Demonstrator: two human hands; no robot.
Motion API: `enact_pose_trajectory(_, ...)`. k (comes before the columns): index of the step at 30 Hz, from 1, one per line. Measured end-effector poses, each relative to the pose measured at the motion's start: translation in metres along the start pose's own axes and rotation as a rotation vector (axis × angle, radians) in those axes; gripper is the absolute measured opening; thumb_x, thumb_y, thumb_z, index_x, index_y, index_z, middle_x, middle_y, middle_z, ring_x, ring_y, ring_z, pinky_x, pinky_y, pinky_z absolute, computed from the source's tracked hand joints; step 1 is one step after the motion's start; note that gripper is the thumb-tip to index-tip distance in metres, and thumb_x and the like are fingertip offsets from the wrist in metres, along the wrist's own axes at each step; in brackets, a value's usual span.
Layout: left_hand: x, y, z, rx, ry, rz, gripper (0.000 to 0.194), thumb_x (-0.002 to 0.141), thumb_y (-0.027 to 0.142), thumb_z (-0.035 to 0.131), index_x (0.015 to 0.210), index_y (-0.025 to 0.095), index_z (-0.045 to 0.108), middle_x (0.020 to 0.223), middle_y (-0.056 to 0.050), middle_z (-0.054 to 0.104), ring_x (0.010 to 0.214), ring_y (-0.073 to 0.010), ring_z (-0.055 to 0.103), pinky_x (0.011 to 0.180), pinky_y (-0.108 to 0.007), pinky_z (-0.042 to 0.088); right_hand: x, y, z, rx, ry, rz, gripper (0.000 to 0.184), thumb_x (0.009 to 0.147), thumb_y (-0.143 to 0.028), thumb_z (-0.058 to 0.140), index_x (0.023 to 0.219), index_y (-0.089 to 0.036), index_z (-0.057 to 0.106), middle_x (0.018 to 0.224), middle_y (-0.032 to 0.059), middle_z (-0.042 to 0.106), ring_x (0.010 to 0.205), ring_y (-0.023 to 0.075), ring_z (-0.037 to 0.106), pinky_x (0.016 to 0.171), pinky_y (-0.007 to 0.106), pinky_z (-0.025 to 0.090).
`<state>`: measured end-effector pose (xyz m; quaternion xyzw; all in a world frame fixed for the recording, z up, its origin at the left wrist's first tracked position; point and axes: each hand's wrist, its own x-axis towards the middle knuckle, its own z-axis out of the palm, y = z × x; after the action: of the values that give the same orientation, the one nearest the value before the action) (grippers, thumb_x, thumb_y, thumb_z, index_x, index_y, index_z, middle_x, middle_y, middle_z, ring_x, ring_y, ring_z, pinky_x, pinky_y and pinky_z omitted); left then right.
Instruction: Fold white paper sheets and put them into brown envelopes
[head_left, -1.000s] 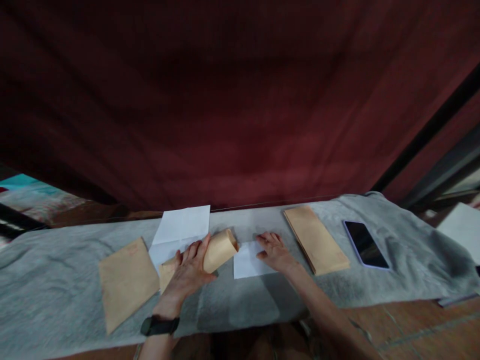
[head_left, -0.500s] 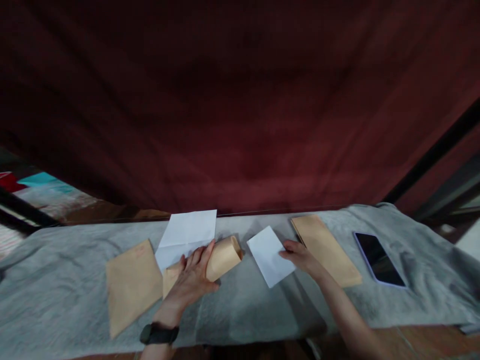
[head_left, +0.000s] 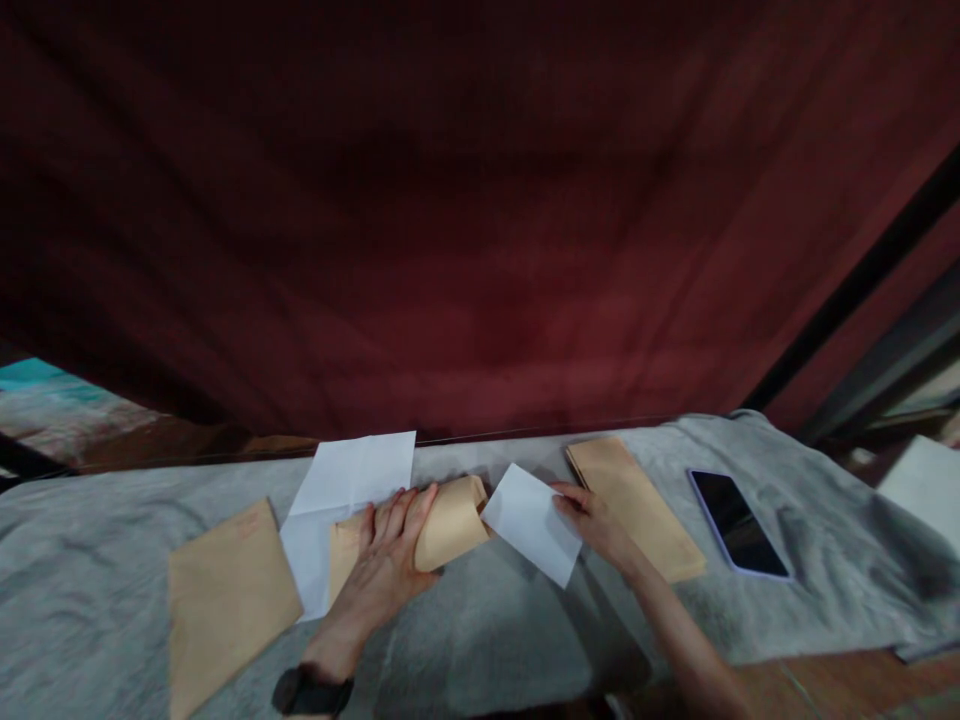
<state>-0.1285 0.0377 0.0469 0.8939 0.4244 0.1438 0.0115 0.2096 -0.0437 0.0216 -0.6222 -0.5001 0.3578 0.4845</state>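
Note:
My left hand point(head_left: 390, 555), with a dark watch on its wrist, grips a brown paper envelope point(head_left: 450, 525). The envelope bulges, and its mouth gapes toward the right. Between thumb and fingers, my right hand point(head_left: 592, 515) pinches the right edge of a folded white sheet of paper point(head_left: 532, 520). That sheet's left corner is right at the envelope's mouth; I cannot tell whether it has entered. An unfolded white sheet point(head_left: 360, 475) with a crease lies behind and partly under my left hand and the envelope.
Another brown envelope point(head_left: 229, 600) lies flat at the left. To the right are a stack of brown envelopes point(head_left: 645, 510) and a phone point(head_left: 739, 525) with a purple edge. Grey cloth point(head_left: 480, 640) covers the table, and a dark red curtain point(head_left: 510, 300) hangs behind it.
My right hand has brought the folded sheet left to the envelope's mouth, tilting it. My left hand stays on the envelope. The view has shifted slightly.

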Motion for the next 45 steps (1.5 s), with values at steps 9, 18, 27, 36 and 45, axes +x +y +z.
enact_pose_trajectory(9, 0.003, 0.015, 0.008, -0.004, -0.129, 0.128, 0.111, 0.066, 0.018, 0.068, 0.161, 0.031, 0.012, 0.156, -0.01, 0.042, 0.15, -0.0345, 0.027, 0.122, -0.06, 0.011, -0.008, 0.005, -0.031, -0.139, -0.252, 0.034, 0.032, 0.084, -0.041, 0.061, 0.099, -0.021, 0.081, 0.091, 0.005, 0.078, 0.085, 0.0272, 0.071, 0.08, 0.038, 0.056)
enact_pose_trajectory(18, 0.005, 0.036, 0.013, -0.088, -0.287, 0.157, 0.113, 0.066, 0.025, 0.071, 0.161, 0.032, 0.01, 0.159, -0.011, 0.037, 0.152, -0.0343, 0.023, 0.122, -0.062, 0.009, -0.009, 0.002, -0.031, -0.236, -0.375, -0.009, 0.026, 0.083, -0.027, 0.06, 0.1, -0.025, 0.079, 0.097, 0.0023, 0.078, 0.092, 0.0246, 0.07, 0.087, 0.036, 0.052)
enact_pose_trajectory(27, 0.013, 0.036, 0.015, -0.108, -0.214, 0.149, 0.112, 0.066, 0.028, 0.072, 0.16, 0.03, 0.012, 0.157, -0.013, 0.038, 0.149, -0.0378, 0.029, 0.121, -0.062, 0.012, -0.012, 0.003, -0.03, 0.277, -0.005, 0.201, 0.035, 0.081, -0.05, 0.071, 0.103, -0.023, 0.064, 0.08, -0.0012, 0.065, 0.072, 0.0161, 0.061, 0.063, 0.026, 0.049)
enact_pose_trajectory(36, 0.022, 0.035, 0.015, -0.096, -0.18, 0.132, 0.112, 0.066, 0.028, 0.072, 0.16, 0.031, 0.011, 0.157, -0.014, 0.036, 0.148, -0.0383, 0.03, 0.121, -0.064, 0.013, -0.022, 0.004, -0.043, 0.421, -0.18, 0.36, 0.04, 0.068, -0.048, 0.079, 0.094, -0.019, 0.069, 0.082, 0.0033, 0.071, 0.069, 0.0171, 0.066, 0.061, 0.026, 0.051)
enact_pose_trajectory(45, 0.026, 0.05, 0.019, -0.097, -0.19, 0.169, 0.109, 0.066, 0.029, 0.073, 0.16, 0.027, 0.017, 0.156, -0.014, 0.039, 0.148, -0.0387, 0.03, 0.122, -0.062, 0.011, -0.015, -0.001, -0.033, 0.302, -0.12, 0.245, 0.029, 0.072, -0.048, 0.071, 0.077, -0.02, 0.069, 0.068, -0.001, 0.064, 0.062, 0.0139, 0.057, 0.06, 0.026, 0.045)
